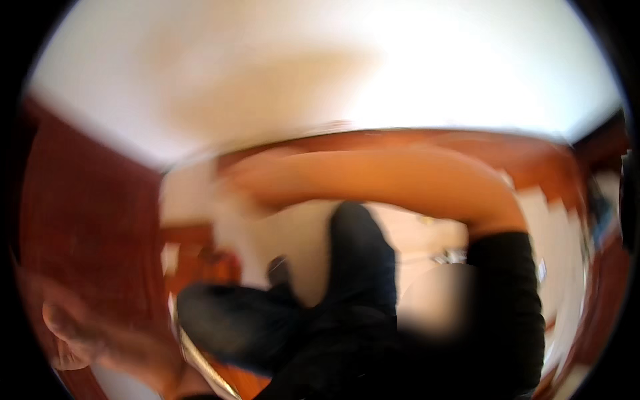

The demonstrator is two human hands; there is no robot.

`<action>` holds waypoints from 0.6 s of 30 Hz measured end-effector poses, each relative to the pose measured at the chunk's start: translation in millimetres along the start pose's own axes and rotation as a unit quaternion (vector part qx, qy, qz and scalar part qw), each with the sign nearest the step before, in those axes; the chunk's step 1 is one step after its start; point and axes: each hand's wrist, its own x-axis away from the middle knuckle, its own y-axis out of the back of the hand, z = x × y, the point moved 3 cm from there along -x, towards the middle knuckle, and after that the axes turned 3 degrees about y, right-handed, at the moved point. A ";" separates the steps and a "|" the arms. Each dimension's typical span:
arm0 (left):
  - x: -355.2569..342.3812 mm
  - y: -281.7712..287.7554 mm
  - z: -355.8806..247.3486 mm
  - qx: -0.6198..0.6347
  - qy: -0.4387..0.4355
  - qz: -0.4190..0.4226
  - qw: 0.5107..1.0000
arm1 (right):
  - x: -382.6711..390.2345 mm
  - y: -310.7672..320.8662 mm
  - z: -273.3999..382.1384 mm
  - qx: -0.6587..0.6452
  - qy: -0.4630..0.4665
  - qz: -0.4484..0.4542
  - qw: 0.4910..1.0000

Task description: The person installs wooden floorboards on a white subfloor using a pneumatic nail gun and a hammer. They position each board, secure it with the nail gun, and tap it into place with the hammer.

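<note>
Everything is smeared by motion. My right arm, in a black sleeve [503, 287], reaches from the right across the middle to the left. At its end my right hand [250, 183] is a blur in front of a pale wall and reddish-brown wood; its fingers do not show clearly. At the lower left edge my left hand [73, 340] is raised beside a dark red panel [93, 220]. The thumb shows, and the fingers look bent, but whether anything is in them cannot be made out. Below the arms are my legs in dark trousers [363, 253], bent at the knees.
A white wall or ceiling surface [433, 60] fills the top. Reddish-brown wood [540, 160] runs along the back right. An orange-brown object [217, 263] stands on the left, past my knee. The pale floor [300, 233] shows between my legs, with small blurred things [450, 256] farther right.
</note>
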 end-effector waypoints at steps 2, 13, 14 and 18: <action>-45.9 -148.1 12.0 0.049 0.009 0.055 0.997 | -89.9 32.1 15.7 0.101 0.018 0.100 0.990; 129.5 -261.7 429.0 -0.080 0.229 0.254 0.936 | -516.7 -168.3 269.5 0.181 0.036 0.279 0.942; 141.2 -277.0 444.1 -0.066 0.254 0.270 0.927 | -551.6 -171.8 270.2 0.200 0.019 0.315 0.928; 187.1 -242.0 507.0 -0.054 0.329 0.311 0.890 | -619.3 -216.4 329.2 0.265 -0.001 0.417 0.870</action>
